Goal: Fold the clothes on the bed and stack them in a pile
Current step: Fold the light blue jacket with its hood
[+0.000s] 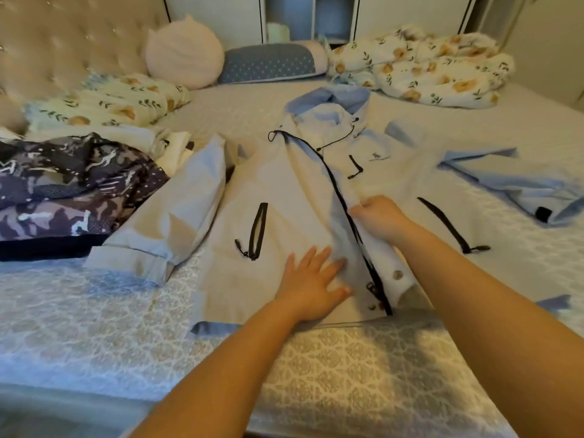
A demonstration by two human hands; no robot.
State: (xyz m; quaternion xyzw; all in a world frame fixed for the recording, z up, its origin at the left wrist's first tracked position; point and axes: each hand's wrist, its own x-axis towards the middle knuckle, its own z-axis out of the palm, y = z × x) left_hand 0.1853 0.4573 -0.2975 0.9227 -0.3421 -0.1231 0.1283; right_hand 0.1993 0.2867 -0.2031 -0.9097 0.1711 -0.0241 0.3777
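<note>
A pale hooded jacket (284,184) with black zips and a light blue lining lies spread front-up across the bed (94,311), hood toward the far side. My left hand (311,279) presses flat on the left front panel near the hem, fingers spread. My right hand (379,218) grips the edge of the right front panel beside the black centre zip. One sleeve (177,203) lies along the jacket's left side. The other sleeve (512,184) stretches out to the right, its blue lining showing. A pile of dark patterned clothes (72,188) sits at the left, with white garments behind it.
Floral pillows (104,102) lie by the tufted headboard at the left. A round white cushion (185,52) and a blue bolster (271,63) sit at the back. A bunched floral quilt (426,64) is at the back right. White cupboards stand behind the bed.
</note>
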